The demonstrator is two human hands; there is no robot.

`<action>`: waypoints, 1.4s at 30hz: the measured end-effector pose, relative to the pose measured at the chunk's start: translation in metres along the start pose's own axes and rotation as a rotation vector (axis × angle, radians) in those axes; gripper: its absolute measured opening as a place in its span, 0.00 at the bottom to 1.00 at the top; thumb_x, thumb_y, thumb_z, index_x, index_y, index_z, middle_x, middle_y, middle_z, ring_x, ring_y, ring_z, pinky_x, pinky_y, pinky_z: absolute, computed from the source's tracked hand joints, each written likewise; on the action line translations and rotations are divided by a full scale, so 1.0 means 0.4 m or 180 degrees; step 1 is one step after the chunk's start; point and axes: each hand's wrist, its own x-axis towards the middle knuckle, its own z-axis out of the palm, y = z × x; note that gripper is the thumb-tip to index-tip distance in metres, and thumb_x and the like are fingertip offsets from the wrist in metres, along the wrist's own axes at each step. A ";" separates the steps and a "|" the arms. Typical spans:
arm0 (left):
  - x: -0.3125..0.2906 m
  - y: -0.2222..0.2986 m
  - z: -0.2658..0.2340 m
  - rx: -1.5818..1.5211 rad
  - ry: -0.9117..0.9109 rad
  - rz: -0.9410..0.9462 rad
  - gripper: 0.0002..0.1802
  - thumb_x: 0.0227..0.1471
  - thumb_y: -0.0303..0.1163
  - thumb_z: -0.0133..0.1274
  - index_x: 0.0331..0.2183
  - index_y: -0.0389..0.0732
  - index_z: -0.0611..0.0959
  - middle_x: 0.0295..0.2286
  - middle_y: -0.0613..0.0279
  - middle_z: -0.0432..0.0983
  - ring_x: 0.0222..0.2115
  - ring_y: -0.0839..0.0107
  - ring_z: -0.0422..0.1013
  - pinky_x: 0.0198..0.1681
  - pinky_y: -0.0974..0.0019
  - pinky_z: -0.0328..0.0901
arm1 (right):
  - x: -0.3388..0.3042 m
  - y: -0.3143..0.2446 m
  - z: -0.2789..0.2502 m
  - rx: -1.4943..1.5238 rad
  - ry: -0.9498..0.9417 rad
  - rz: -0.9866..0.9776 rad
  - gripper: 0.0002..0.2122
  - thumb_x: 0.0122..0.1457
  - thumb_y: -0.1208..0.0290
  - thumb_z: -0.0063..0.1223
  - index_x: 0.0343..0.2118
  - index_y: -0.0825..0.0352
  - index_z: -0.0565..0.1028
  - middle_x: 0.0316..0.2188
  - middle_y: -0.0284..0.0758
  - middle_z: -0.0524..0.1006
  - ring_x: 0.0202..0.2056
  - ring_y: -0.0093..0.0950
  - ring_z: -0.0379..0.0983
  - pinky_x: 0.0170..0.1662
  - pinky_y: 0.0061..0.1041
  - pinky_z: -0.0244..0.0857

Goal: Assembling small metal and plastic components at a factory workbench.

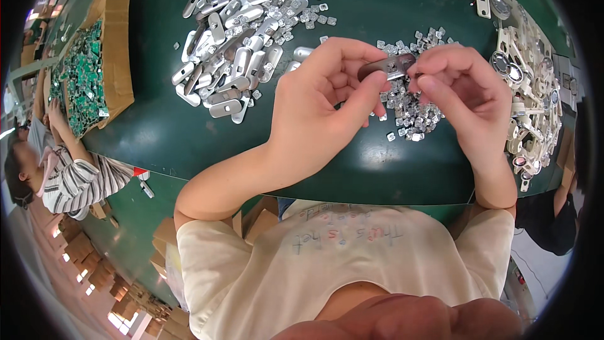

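My left hand (333, 88) grips an oblong silver metal cover (396, 67) between thumb and fingers, raised over the table. At the cover's right end my right hand (462, 82) has its thumb and fingers pinched together; whatever sits between those fingertips is too small to make out. Beneath and between both hands spreads a heap of small clear square pieces (415, 116). A large pile of similar oblong silver covers (242, 63) lies to the left of my left hand, with more small clear pieces (311, 19) scattered along its right side.
The dark green table (182, 132) curves around me. On its left stands a cardboard box (116, 44) full of green circuit boards (82, 82), with a person in stripes (85, 179) beside it. White parts with round dark discs (528, 94) are heaped at the right edge.
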 end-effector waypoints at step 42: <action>0.012 -0.023 0.000 -0.0334 -0.0187 -0.0072 0.12 0.52 0.21 0.48 0.40 0.31 0.72 0.28 0.58 0.73 0.25 0.76 0.70 0.27 0.75 0.67 | 0.016 -0.018 -0.007 -0.1770 -0.0237 -0.0696 0.09 0.45 0.85 0.55 0.30 0.70 0.71 0.32 0.38 0.67 0.28 0.27 0.69 0.29 0.21 0.65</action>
